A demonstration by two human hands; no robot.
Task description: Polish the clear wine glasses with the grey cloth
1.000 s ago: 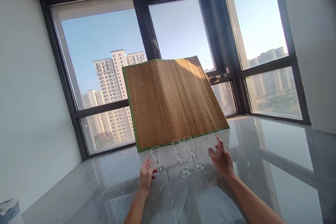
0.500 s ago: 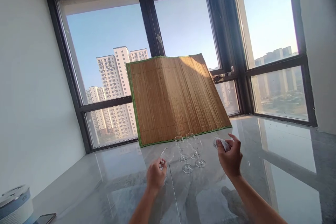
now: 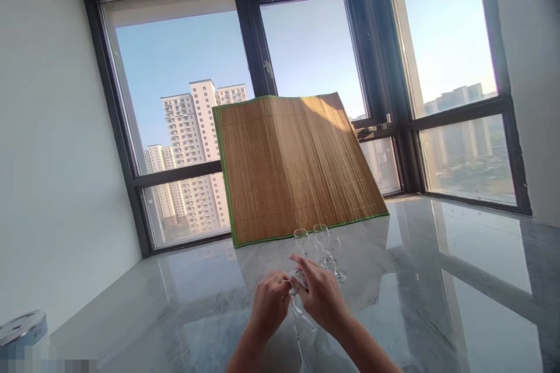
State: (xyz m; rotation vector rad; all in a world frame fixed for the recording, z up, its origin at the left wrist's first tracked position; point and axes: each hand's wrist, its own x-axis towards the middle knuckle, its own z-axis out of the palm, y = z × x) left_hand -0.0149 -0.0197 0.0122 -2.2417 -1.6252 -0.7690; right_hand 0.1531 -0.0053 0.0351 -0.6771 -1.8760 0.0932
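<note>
My left hand (image 3: 270, 303) is closed around a clear wine glass (image 3: 301, 312), lifted off the table and tilted in front of me. My right hand (image 3: 321, 297) presses a small white cloth (image 3: 298, 277) against the glass's bowl, fingers curled over it. Behind my hands, three more wine glasses (image 3: 326, 247) stand upright close together on the glossy grey marble table (image 3: 437, 280).
A bamboo mat (image 3: 297, 166) with green edging leans against the dark-framed windows beyond the glasses. A round white-and-blue container (image 3: 21, 329) sits at the table's near left edge. White walls close in left and right.
My left hand picked a glass off the table and drew it toward me. My right hand came in from the right with the cloth and met the glass.
</note>
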